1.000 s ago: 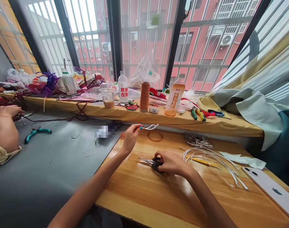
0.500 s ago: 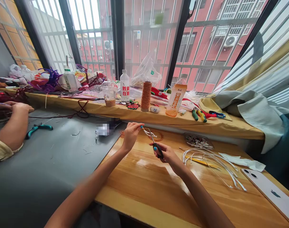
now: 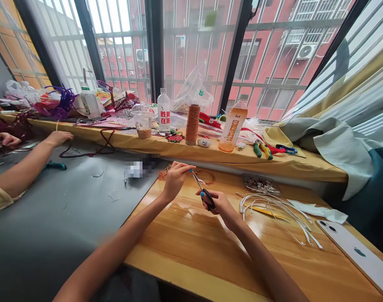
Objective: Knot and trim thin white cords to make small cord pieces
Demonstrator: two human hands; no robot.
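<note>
My left hand (image 3: pixel 175 182) is closed in a pinch, thumb and forefinger together on the end of a thin white cord (image 3: pixel 201 182). Most of the cord is hidden behind the scissors and my fingers. In my right hand (image 3: pixel 221 207) is a pair of scissors (image 3: pixel 207 199) with black handles, its metal blades pointing up and left to my left fingertips. Whether the blades touch the cord I cannot tell. Beyond the blades, a coil of copper-coloured thread (image 3: pixel 210 177) lies on the wooden table (image 3: pixel 191 239).
White cords (image 3: pixel 279 205), a tray of small beads (image 3: pixel 260 184) and a phone (image 3: pixel 355 247) lie to the right. A thread spool (image 3: pixel 192 125) and an orange drink bottle (image 3: pixel 233 128) stand on the ledge. At left, a co-worker's arm (image 3: pixel 28 165) reaches over teal pliers (image 3: pixel 57 166).
The scissor blades have come up against my left fingertips, and less of the white cord shows. At left, the co-worker's arm has stretched to the right, partly covering the pliers.
</note>
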